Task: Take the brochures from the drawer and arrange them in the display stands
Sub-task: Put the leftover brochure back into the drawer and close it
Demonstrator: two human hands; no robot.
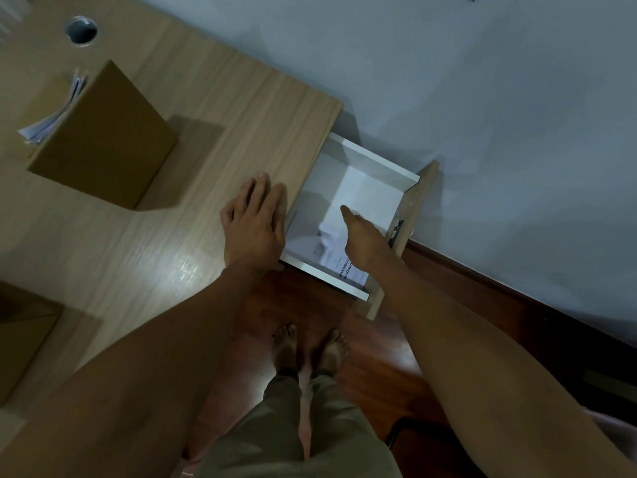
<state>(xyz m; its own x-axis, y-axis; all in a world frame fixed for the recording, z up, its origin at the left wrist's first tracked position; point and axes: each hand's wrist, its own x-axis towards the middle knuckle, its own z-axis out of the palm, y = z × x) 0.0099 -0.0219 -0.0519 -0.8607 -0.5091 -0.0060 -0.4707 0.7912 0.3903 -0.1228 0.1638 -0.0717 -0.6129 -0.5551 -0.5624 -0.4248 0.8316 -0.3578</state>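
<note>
A left hand (253, 224) lies flat on the wooden table (193, 132). Just right of it, the right hand (362, 236) reaches into an open white drawer (375, 163), over blurred brochures (331, 250). Cardboard display stand (107, 139) beyond the left hand.

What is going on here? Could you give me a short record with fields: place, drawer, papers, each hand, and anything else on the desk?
place: wooden desk beside a pale wall
drawer: white drawer pulled open at the desk's end
papers: printed brochures lying in the drawer
left hand: left hand flat on the desk edge, fingers straight
right hand: right hand reaching into the drawer over the brochures; grip cannot be made out
also on desk: cardboard stand with papers behind it
</note>
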